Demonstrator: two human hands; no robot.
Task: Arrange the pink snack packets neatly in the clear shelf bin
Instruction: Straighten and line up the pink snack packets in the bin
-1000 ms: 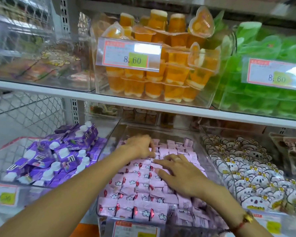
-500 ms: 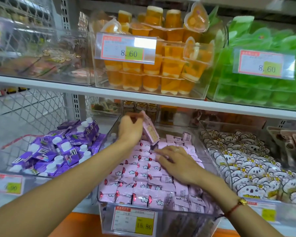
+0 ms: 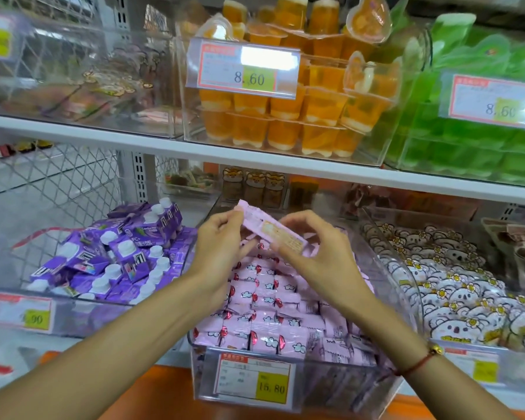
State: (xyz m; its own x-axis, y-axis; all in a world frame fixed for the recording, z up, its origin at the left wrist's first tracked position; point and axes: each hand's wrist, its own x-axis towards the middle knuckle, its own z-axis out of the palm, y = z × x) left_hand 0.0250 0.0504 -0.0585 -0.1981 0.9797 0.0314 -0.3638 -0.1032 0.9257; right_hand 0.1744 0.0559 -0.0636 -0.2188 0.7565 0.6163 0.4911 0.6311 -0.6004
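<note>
Price label [image 3: 253, 379] on the front of the clear shelf bin [image 3: 331, 389] reads 15.80. Upper-shelf labels read 8.60 on the orange jelly cup bin [image 3: 249, 69] and 8.60 on the green jelly bin [image 3: 494, 100]. The purple pouch bin's label [image 3: 23, 313] shows a partial ".90"; smaller print is illegible.

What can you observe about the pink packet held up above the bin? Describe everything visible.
The pink packet is a flat, glossy wrapper with crimped ends and a pale yellowish label panel showing. It is tilted, its left end higher, above the clear bin. The left hand pinches its upper end; the right hand grips its lower end.
</note>
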